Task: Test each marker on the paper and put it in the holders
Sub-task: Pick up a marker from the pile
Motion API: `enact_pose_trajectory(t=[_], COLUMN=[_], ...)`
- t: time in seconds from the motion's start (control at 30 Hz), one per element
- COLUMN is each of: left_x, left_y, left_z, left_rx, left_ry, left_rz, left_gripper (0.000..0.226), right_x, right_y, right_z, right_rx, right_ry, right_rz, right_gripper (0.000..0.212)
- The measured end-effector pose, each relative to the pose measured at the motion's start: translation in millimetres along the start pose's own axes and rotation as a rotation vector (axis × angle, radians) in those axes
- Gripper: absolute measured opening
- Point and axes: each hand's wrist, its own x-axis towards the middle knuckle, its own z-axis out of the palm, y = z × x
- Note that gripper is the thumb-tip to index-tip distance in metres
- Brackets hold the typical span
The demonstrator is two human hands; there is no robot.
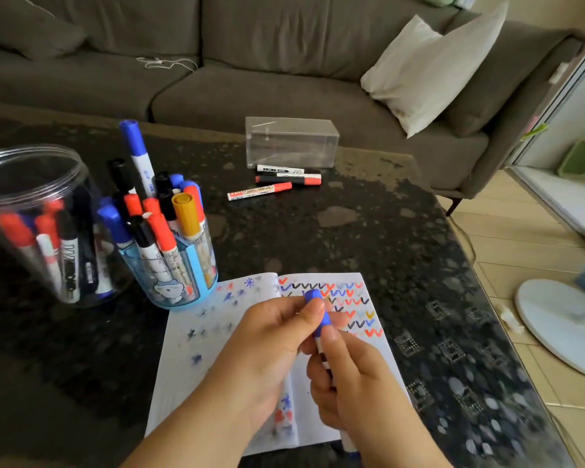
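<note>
Over the open notebook [368,352], my right hand [355,390] grips the white barrel of a blue marker [322,351]. My left hand [271,336] pinches its blue cap [315,304] at the top end. The notebook's right page carries rows of coloured check marks, and the left page has ink blots showing through. A blue holder [196,268] left of the notebook stands packed with several markers. Further left, a clear round jar [31,170] holds several more. Three markers [260,191] lie loose on the table beyond the notebook.
A clear plastic box [291,141] sits at the far side of the dark stone table [318,238], just behind the loose markers. A grey sofa [250,62] with a white cushion [429,69] runs behind the table. A white fan base [561,322] stands on the floor to the right.
</note>
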Motion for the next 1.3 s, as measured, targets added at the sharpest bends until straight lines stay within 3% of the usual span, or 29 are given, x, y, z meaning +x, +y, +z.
enact_pose_trajectory(t=[0.1,0.17,0.23,0.3,0.37,0.47,0.57,0.73,0.8,0.9,1.03,1.13,1.2,1.3], left_x=[1,1,1,-3,-10,-12,-9,-1,2,2,-8,-16,-19,-22], left_y=[-8,-11,-9,-5,1,-2,-8,-19,-20,-15,1,7,11,6], left_z=[3,4,3,1,-2,-3,0,6,8,4,-3,4,8,16], left_rx=[0.045,0.068,0.057,-0.103,-0.198,-0.158,-0.046,0.024,0.049,0.043,-0.232,-0.258,-0.225,-0.083], left_ry=[0.121,0.176,0.127,-0.066,-0.241,-0.176,-0.046,0.152,0.212,0.146,-0.239,-0.264,-0.165,-0.005], left_rz=[-0.026,-0.040,-0.027,-0.041,-0.034,-0.012,-0.003,-0.057,-0.084,-0.073,-0.043,-0.021,-0.006,-0.034], left_gripper=[0.028,0.034,0.040,0.040,0.039,0.034,0.029,0.025,0.025,0.025,0.033,0.034,0.034,0.035], right_x=[4,2,0,-7,-17,-22,-14,-4,-3,-1,-13,-23,-28,-30], right_y=[10,8,2,-13,-26,-26,-9,8,8,0,-24,-34,-34,-26], right_z=[-2,-2,-2,-7,-10,-4,4,-1,-2,0,-11,-9,-4,0], right_rx=[-0.533,-0.625,-0.442,-0.002,0.360,0.450,0.121,-0.785,-0.884,-0.626,0.298,0.733,0.611,0.091], right_ry=[0.161,0.247,0.157,-0.063,-0.254,-0.305,-0.088,0.195,0.230,0.129,-0.214,-0.500,-0.390,-0.068], right_rz=[-0.285,-0.340,-0.190,0.081,0.237,0.262,0.128,-0.302,-0.355,-0.174,0.210,0.310,0.261,0.040], right_gripper=[0.034,0.032,0.032,0.037,0.043,0.045,0.040,0.026,0.023,0.030,0.032,0.030,0.032,0.040])
